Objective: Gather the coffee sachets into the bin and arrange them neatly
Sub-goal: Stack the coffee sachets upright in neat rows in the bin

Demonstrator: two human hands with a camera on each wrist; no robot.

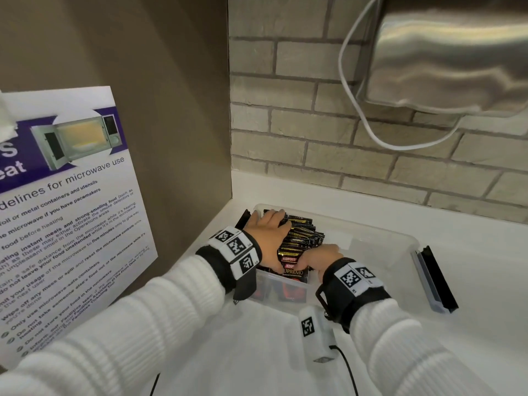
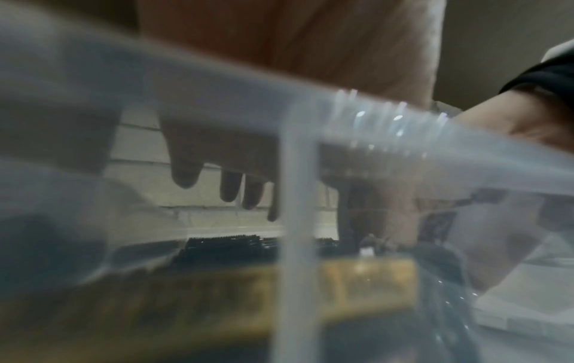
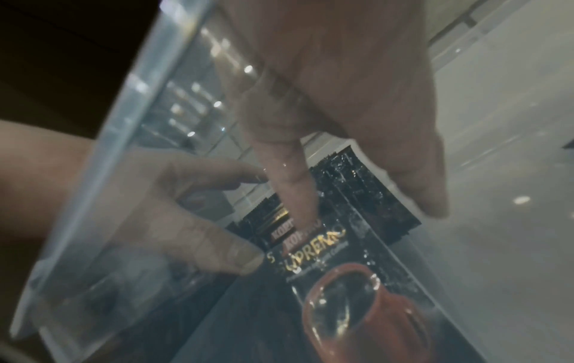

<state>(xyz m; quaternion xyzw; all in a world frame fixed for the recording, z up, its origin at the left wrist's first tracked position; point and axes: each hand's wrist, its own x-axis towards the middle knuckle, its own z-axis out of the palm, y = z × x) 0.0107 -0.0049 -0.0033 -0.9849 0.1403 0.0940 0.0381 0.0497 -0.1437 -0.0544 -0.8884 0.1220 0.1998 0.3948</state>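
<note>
A clear plastic bin (image 1: 400, 238) stands on the white counter. Several black coffee sachets (image 1: 300, 238) stand in a row at its left end. The front one shows a red cup (image 3: 357, 307). My left hand (image 1: 265, 224) lies over the far left of the row with its fingers (image 2: 186, 172) stretched out and pointing down. Its thumb (image 3: 223, 255) touches the front sachet. My right hand (image 1: 320, 257) rests on the near end of the row, and its index fingertip (image 3: 295, 196) presses on the sachet tops. The bin wall (image 3: 124, 147) blurs both wrist views.
A microwave poster (image 1: 71, 210) leans on the brown side wall at the left. Behind is a brick wall (image 1: 314, 124), with a steel appliance (image 1: 457, 52) and its white cable (image 1: 371, 132) overhead. The bin's lid latch (image 1: 434, 281) sticks out at the right.
</note>
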